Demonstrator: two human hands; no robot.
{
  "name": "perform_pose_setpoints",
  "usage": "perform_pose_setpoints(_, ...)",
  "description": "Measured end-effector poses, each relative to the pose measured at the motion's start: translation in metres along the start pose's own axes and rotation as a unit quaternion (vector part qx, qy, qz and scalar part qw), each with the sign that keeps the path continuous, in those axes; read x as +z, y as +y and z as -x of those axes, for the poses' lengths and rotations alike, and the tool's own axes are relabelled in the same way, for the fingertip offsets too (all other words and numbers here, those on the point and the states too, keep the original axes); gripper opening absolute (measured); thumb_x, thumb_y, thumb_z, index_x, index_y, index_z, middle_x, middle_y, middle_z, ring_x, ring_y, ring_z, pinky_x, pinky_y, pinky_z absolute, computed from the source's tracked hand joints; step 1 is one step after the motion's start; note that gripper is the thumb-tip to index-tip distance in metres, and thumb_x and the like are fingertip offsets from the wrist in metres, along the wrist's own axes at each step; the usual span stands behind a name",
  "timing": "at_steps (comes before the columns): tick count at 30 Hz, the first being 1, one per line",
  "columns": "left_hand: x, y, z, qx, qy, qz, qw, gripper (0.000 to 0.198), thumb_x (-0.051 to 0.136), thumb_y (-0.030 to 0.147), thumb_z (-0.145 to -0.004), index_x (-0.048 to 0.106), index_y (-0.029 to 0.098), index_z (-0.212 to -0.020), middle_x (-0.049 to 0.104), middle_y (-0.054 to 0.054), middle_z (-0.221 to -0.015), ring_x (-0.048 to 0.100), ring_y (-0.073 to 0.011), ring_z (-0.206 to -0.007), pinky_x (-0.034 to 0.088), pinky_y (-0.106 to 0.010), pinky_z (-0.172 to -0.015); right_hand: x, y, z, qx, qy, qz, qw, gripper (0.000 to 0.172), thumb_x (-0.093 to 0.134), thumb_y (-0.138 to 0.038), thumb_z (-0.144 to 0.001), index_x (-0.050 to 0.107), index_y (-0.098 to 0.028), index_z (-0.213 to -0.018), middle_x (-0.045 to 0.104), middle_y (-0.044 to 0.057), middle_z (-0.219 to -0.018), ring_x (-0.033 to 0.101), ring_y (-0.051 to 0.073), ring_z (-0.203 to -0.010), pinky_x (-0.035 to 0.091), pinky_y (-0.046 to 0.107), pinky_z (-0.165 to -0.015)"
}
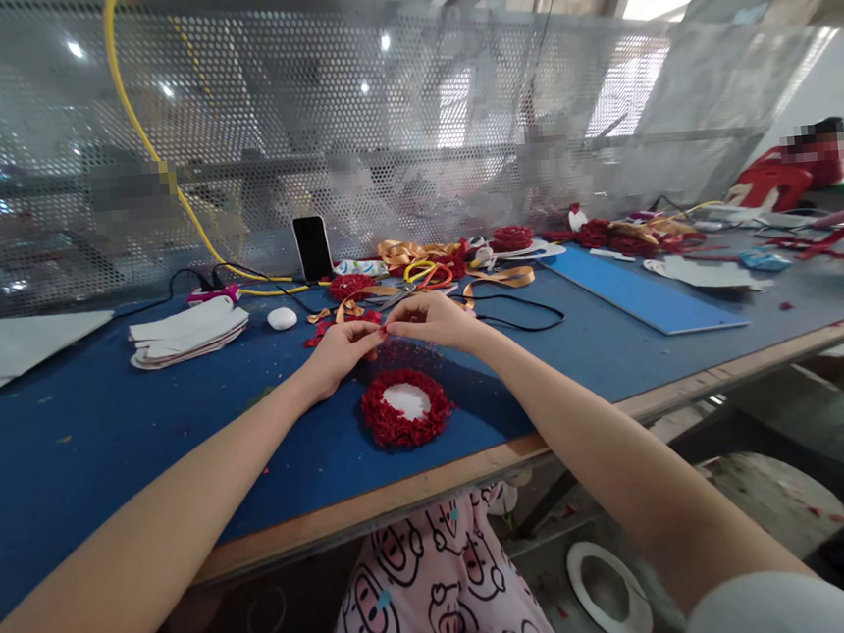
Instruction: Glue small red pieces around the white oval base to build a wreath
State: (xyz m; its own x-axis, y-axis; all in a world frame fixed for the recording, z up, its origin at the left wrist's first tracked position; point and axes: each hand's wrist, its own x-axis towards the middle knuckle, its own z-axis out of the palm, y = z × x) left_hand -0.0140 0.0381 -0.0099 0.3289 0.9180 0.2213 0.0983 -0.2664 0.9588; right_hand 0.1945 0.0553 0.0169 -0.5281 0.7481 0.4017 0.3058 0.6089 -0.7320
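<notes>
My left hand and my right hand meet fingertip to fingertip above the blue table. Between the pinched fingers of both is a small red scrap, mostly hidden, perhaps a piece of ribbon. Just below them on the table lies a ring of ruffled dark red trim around a white centre. Loose red pieces are scattered beside my left hand. Behind my right hand are orange-handled scissors and curled gold ribbon.
A phone stands against the perforated metal screen. Stacked white sheets and a white rounded object lie to the left. On the right is a blue board. A black cord loops nearby. Another person sits far right.
</notes>
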Motion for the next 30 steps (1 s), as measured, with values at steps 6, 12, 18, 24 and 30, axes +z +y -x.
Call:
perform_pose_setpoints(6, -0.0012, -0.0046, -0.0019, -0.001, 0.006, 0.011, 1.0, 0.035, 0.073, 0.049, -0.074, 0.073, 0.014, -0.08, 0.065, -0.001, -0.069, 0.055, -0.0115, -0.057, 0.043, -0.027, -0.062, -0.0004, 0.0029, -0.0015, -0.021, -0.007, 0.048, 0.999, 0.026, 0.065, -0.038, -0.085, 0.076, -0.016, -0.094, 0.075, 0.005, -0.087, 0.065, 0.015, -0.078, 0.048, 0.026, -0.071)
perform_pose_setpoints(12, -0.0006, -0.0043, -0.0006, 0.011, 0.03, -0.037, 0.999, 0.039, 0.073, 0.051, -0.075, 0.075, 0.014, -0.089, 0.062, 0.001, -0.062, 0.053, -0.0114, -0.055, 0.041, -0.025, -0.059, -0.0007, 0.0046, -0.0011, 0.009, 0.004, 0.036, 0.999, 0.031, 0.065, -0.041, -0.084, 0.076, -0.015, -0.098, 0.075, 0.005, -0.088, 0.066, 0.015, -0.077, 0.048, 0.026, -0.069)
perform_pose_setpoints(18, -0.0008, -0.0053, -0.0011, 0.013, 0.03, -0.039, 0.999, 0.041, 0.074, 0.051, -0.076, 0.074, 0.014, -0.095, 0.064, 0.0, -0.066, 0.054, -0.0116, -0.057, 0.043, -0.026, -0.061, -0.0017, 0.0036, -0.0012, 0.008, 0.011, 0.082, 0.997, 0.029, 0.062, -0.039, -0.084, 0.074, -0.014, -0.092, 0.072, 0.004, -0.079, 0.06, 0.013, -0.069, 0.043, 0.024, -0.063)
perform_pose_setpoints(24, 0.0016, -0.003, -0.0007, 0.01, 0.03, -0.025, 0.999, 0.039, 0.078, 0.046, -0.072, 0.073, 0.013, -0.093, 0.066, -0.001, -0.071, 0.056, -0.0119, -0.058, 0.045, -0.027, -0.062, -0.001, -0.0001, -0.0002, -0.002, -0.015, 0.125, 0.992, 0.028, 0.056, -0.035, -0.086, 0.071, -0.012, -0.092, 0.069, 0.003, -0.076, 0.054, 0.011, -0.064, 0.039, 0.023, -0.06)
perform_pose_setpoints(30, 0.0005, -0.0042, -0.0016, 0.004, 0.037, -0.026, 0.999, 0.03, 0.077, 0.041, -0.071, 0.072, 0.014, -0.083, 0.064, 0.0, -0.066, 0.055, -0.0116, -0.057, 0.044, -0.027, -0.062, -0.003, 0.0021, -0.0016, 0.002, -0.006, 0.103, 0.995, 0.031, 0.058, -0.04, -0.087, 0.074, -0.014, -0.093, 0.072, 0.004, -0.081, 0.06, 0.014, -0.071, 0.044, 0.024, -0.065)
